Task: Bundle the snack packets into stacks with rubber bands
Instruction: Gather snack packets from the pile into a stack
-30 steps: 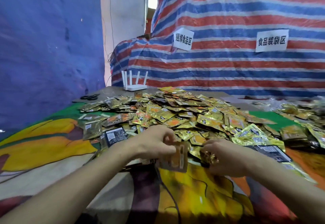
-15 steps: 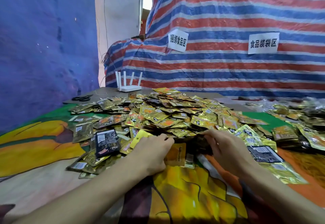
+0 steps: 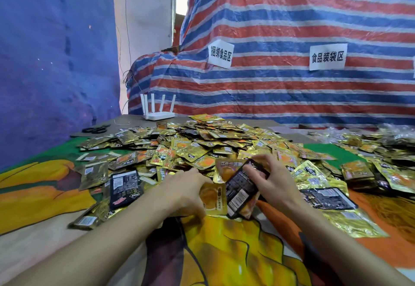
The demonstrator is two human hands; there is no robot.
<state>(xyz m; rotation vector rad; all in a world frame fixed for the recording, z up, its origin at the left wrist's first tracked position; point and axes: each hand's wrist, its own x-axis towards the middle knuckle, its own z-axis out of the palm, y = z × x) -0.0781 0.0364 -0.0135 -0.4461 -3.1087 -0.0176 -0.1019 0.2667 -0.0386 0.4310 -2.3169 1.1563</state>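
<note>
Gripping a dark packet (image 3: 241,186) tilted on its lower corner, the right hand (image 3: 272,181) has its thumb across the printed face and its fingers curled round the far edge; a gold packet (image 3: 225,168) stands just behind it, and there seem to be one or two more pressed underneath, though the edges are too crowded to count. The left hand (image 3: 186,192) lies just beside it, fingers curled down onto the left edge of an orange packet (image 3: 213,200) that touches the dark one and rests flat on the patterned tablecloth (image 3: 224,252). Both hands sit at the near edge of the heap of snack packets (image 3: 202,144) — a broad mound of gold and orange foil spread across the middle of the table. A single black packet (image 3: 124,186) lies face up to the left of the left hand, and another black packet (image 3: 326,198) lies flat to the right of the right wrist. A second, lower spread of packets (image 3: 381,153) covers the right side of the table. At the far left corner sit a pair of scissors (image 3: 95,129) and a white router (image 3: 157,110) with its antennas upright. Behind the table hangs a red, white and blue striped tarp (image 3: 292,27) bearing two paper signs (image 3: 221,54) — and a blue sheet (image 3: 56,49) covers the wall on the left.
</note>
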